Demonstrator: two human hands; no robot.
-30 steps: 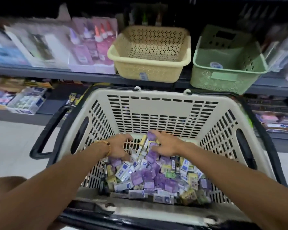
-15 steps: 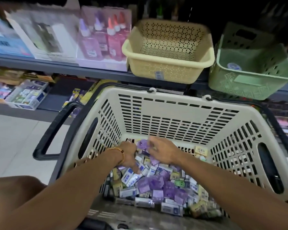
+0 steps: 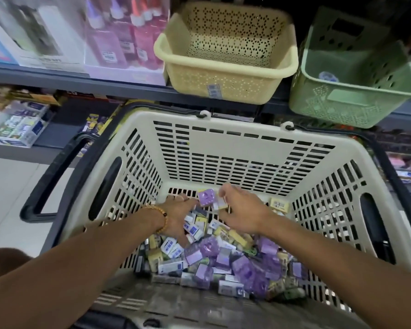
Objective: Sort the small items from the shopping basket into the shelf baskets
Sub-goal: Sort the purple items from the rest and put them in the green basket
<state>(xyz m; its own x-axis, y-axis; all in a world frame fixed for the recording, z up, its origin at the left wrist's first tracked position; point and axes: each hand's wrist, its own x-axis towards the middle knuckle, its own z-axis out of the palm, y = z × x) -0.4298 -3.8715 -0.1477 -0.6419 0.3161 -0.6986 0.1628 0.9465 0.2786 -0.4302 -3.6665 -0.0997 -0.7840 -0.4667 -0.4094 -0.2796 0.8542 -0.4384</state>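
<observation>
— Reaching where?
— Both hands are in the shopping basket (image 3: pixel 235 148); right hand (image 3: pixel 242 210) pinches a purple packet (image 3: pixel 206 197) at its fingertips.
— Left hand (image 3: pixel 178 216)?
— Fingers spread flat on the pile of small items (image 3: pixel 223 260).

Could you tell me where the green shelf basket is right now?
The green shelf basket sits on the shelf at upper right, beside the yellow shelf basket.

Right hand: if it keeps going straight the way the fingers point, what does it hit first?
Probably the small purple packet just past the right hand, whose fingertips look to be on it already. Behind that is the slotted far wall of the cream plastic shopping basket. Depth is unclear.
</observation>
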